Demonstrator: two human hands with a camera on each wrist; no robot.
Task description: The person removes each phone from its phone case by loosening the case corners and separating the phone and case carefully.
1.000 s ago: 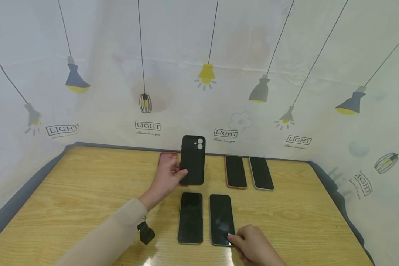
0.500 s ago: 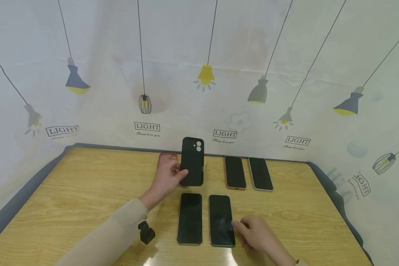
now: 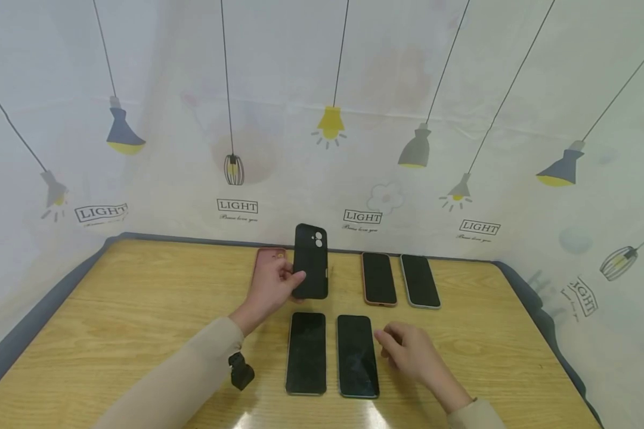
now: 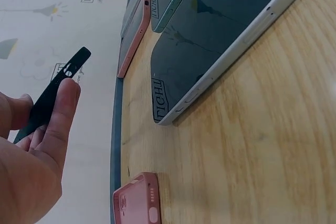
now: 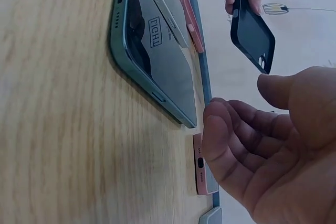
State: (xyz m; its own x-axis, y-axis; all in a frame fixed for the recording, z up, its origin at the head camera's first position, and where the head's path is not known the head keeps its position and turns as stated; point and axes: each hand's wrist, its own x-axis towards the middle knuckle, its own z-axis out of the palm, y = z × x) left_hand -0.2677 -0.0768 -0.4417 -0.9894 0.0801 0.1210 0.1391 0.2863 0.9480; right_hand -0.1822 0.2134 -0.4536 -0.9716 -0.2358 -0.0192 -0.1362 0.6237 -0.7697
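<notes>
My left hand (image 3: 267, 293) holds a black phone case (image 3: 312, 259) raised above the back of the table, pinched at its lower left edge. The case has camera holes in its upper corner, and the right wrist view shows its hollow inside. My right hand (image 3: 410, 353), thumb apart and fingers loosely bent, holds nothing. It hovers just right of a phone with a green edge (image 3: 358, 357). Left of that phone lies another dark-screened phone with a silver edge (image 3: 306, 354). Behind my left hand, a pink phone case (image 4: 137, 202) lies partly hidden in the head view.
Two phones lie at the back right of the wooden table (image 3: 139, 310), one with a pink edge (image 3: 379, 279) and one with a white edge (image 3: 421, 281). A curtain (image 3: 279, 119) printed with lamps hangs behind the table's far edge.
My right hand has left the lower edge of the green-edged phone and moved up beside it. My left hand still holds the black phone case, now turned slightly.
</notes>
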